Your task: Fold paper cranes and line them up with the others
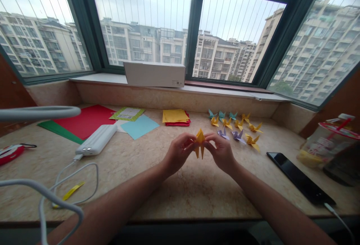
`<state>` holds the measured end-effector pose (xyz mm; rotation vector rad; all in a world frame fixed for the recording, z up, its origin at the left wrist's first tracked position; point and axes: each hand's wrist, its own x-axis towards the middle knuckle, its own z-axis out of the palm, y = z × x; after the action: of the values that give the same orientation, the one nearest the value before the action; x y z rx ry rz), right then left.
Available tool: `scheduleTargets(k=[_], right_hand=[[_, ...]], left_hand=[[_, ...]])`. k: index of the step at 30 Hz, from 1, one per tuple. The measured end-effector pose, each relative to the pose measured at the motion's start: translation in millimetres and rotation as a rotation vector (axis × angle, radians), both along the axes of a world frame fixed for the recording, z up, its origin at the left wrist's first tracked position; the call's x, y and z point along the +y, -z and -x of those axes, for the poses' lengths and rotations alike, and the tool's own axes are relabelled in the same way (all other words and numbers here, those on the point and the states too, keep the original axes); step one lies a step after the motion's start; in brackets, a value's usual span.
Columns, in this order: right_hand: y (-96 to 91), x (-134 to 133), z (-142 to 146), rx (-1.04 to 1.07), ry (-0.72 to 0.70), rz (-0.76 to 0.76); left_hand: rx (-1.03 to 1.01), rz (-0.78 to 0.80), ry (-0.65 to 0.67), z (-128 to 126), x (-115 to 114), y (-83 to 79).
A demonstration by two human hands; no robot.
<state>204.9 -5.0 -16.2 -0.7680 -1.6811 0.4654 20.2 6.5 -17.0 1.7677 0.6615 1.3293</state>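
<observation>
A partly folded yellow origami paper is held up over the counter, its two narrow points hanging downward. My left hand pinches its left side, and my right hand pinches the right side; both are closed on it. Just beyond my right hand stand several folded paper cranes: teal ones at the back, yellow ones in the middle and at the right, and purple ones nearest my hand. A stack of yellow paper squares lies behind my left hand, over red sheets.
On the left lie red paper, a light blue sheet, a green packet and a white power bank with a looping cable. At the right are a black phone and a drink cup. A white box rests on the sill.
</observation>
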Motion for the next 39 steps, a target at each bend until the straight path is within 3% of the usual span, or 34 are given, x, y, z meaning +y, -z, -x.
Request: scheduleTargets(k=[6,15,25,33,39], right_hand=[[4.8,0.8,7.6,0.133,-0.027,0.084],[4.3,0.2,16.2,0.377,-0.089,0.170],[3.6,0.7,14.0,0.259,-0.048,0.114],[4.1,1.1,17.5,0.358,-0.100,0.196],[6.9,2.2,14.8,0.253,-0.088,0.237]], left_hand=[[-0.094,-0.033,-0.003,-3.5,-1.8,-2.2],[-0.165,0.179,0.009,-9.3,-6.5,-8.2],[-0.217,0.155,0.039,-8.3,-9.1,-10.6],[-0.276,0.213,-0.002,-11.6,-4.0,-7.6],[-0.201,0.199,-0.023,-9.4,-2.3,-8.0]])
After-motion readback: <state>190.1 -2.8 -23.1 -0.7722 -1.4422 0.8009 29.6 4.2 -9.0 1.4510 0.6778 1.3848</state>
